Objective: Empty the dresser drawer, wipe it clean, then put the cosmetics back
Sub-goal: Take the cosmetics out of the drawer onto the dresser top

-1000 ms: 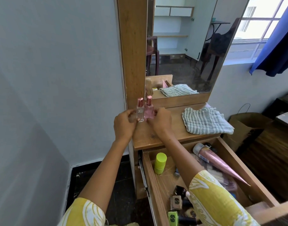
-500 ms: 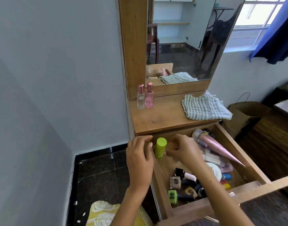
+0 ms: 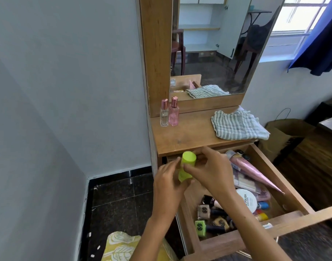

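A lime-green bottle [image 3: 186, 166] is held between my left hand [image 3: 169, 183] and my right hand [image 3: 208, 174], just above the back left corner of the open wooden drawer [image 3: 236, 240]. Both hands grip it. In the drawer lie several nail polish bottles [image 3: 204, 211], a white round jar [image 3: 248, 200], a pink cone-shaped tube [image 3: 250, 166] and other cosmetics. Two perfume bottles, one clear [image 3: 164, 115] and one pink [image 3: 174, 114], stand on the dresser top [image 3: 189, 136] by the mirror frame.
A striped grey cloth [image 3: 236, 125] lies folded on the right of the dresser top. The mirror [image 3: 218, 44] rises behind it. A brown paper bag [image 3: 285, 132] stands on the floor to the right. A grey wall is on the left, dark tiles below.
My hands left the two perfume bottles on the dresser top, came down to the drawer and closed on the lime-green bottle, which now sits higher than before.
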Demonstrator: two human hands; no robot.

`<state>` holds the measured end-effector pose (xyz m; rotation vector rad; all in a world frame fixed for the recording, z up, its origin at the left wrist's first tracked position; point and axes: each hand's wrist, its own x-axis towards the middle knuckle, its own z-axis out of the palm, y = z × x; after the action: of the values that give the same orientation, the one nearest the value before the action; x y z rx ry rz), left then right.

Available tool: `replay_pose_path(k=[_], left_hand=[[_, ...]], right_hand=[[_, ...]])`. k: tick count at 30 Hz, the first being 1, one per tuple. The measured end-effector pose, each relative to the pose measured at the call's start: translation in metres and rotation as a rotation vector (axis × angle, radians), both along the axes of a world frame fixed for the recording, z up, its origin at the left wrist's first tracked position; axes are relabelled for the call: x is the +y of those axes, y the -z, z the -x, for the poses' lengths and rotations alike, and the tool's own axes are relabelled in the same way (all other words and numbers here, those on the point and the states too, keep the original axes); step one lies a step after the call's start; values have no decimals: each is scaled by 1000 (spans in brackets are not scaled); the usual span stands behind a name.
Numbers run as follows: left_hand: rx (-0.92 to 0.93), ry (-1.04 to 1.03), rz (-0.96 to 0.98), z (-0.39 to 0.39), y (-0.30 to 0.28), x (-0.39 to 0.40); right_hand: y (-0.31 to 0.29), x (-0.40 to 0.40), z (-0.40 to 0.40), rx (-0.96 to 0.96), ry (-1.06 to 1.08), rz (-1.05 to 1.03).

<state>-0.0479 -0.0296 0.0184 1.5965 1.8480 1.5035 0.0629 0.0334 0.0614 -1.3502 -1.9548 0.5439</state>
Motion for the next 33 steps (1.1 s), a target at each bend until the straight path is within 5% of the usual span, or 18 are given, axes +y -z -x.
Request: replay_pose_path(k=[5, 9, 19, 24, 28, 33], left_hand=[[-120, -48, -177, 17, -35, 28], [-110, -212, -120, 61, -49, 79], [-29, -216, -46, 81, -36, 120], [-60, -257, -75, 74, -30, 113], [38, -358, -224, 46, -24, 78], [278, -79, -178, -2, -3, 31]], right_hand=[[-29, 9, 11, 182, -125, -18], [-30, 17, -1, 87, -109, -8], [6, 16, -37, -26, -153, 132], [1, 15, -49, -516, -420, 197], [18, 2, -53, -984, -345, 262], [23, -2, -54, -1007, -252, 354]])
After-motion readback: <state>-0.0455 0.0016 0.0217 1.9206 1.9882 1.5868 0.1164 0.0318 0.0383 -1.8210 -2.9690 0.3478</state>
